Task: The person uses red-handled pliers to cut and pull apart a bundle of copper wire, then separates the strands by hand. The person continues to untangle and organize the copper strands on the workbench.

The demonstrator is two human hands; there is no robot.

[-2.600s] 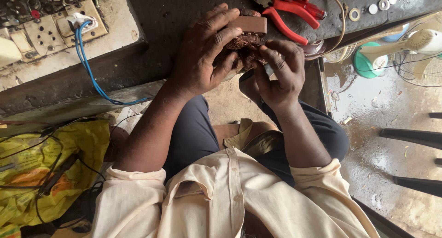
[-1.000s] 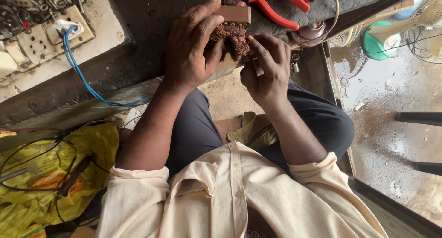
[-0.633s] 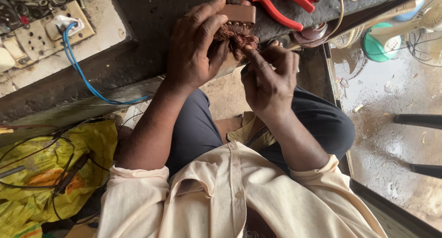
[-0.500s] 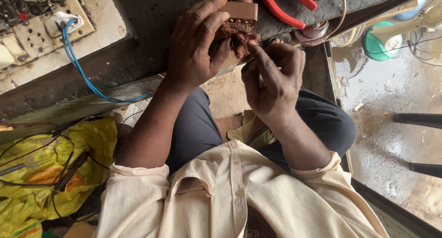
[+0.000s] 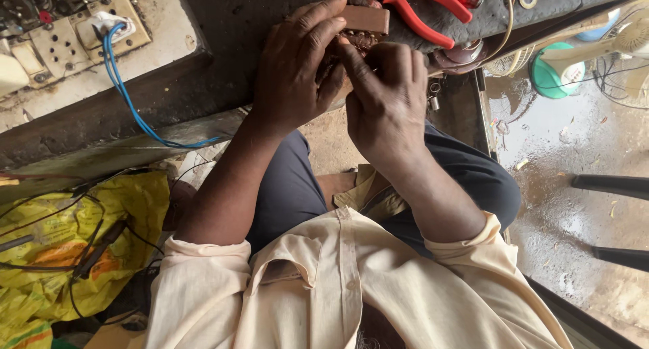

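Observation:
My left hand (image 5: 297, 68) wraps around a small brown block-shaped part (image 5: 364, 19) with a copper-coloured winding, holding it at the edge of the dark workbench (image 5: 223, 18). My right hand (image 5: 385, 95) sits right beside it, fingers curled over the part's lower side and pinching at the winding. Both hands cover most of the part; only its flat brown top and a bit of the coil show. Whatever the right fingers pinch is hidden.
Red-handled pliers (image 5: 433, 1) lie on the bench just beyond the hands. A switch and socket board (image 5: 67, 35) with a blue cable (image 5: 125, 99) is at the left. Yellow plastic bag (image 5: 74, 241) with black wires lies lower left. A small green fan (image 5: 554, 68) stands on the wet floor at right.
My right hand has moved in closer from the right and now curls over the part against the left hand. The left hand keeps its grip in the same place.

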